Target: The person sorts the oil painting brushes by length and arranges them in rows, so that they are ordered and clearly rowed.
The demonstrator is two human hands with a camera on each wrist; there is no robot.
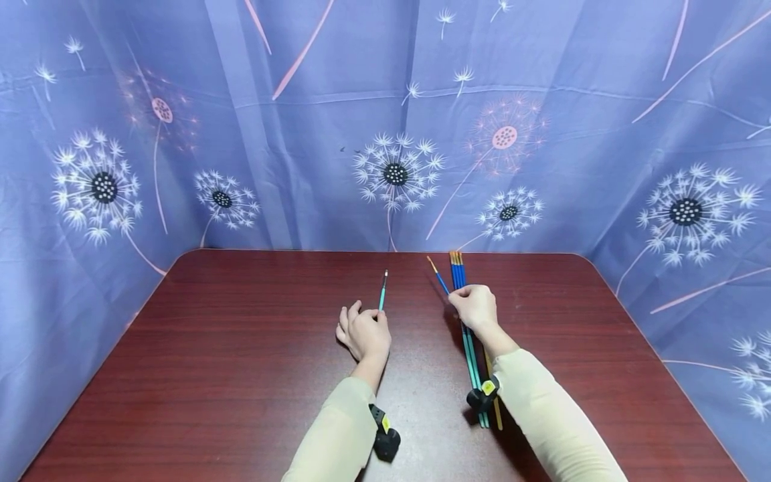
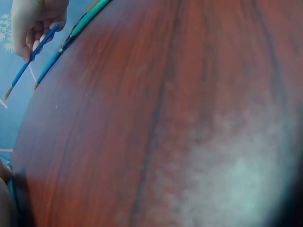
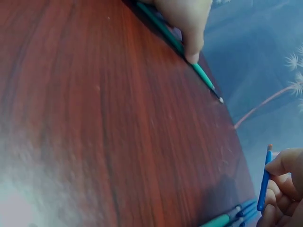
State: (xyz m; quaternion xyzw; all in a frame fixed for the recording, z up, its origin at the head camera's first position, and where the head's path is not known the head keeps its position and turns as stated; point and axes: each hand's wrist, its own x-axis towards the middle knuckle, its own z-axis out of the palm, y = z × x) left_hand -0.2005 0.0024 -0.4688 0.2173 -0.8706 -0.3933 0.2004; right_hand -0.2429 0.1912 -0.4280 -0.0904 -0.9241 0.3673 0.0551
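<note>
In the head view my left hand [image 1: 364, 333] pinches a teal paintbrush [image 1: 382, 294] by its handle, the dark ferrule and pale tip aimed at the far edge. The right wrist view shows this teal paintbrush [image 3: 203, 75] low along the tabletop under the left hand [image 3: 187, 23]. My right hand [image 1: 476, 309] holds a small blue paintbrush [image 1: 442, 281] between thumb and fingers, its orange-brown bristles pointing away and left. Beneath and beside that hand lies a row of blue paintbrushes [image 1: 458, 268], bristles toward the back, partly covered by the hand.
Teal handles [image 1: 472, 361] and a yellow handle [image 1: 498, 415] extend toward the front under the right wrist. Everything lies on a reddish-brown wooden table [image 1: 241, 348]. A blue dandelion-print curtain [image 1: 313, 167] hangs along the table's back and sides.
</note>
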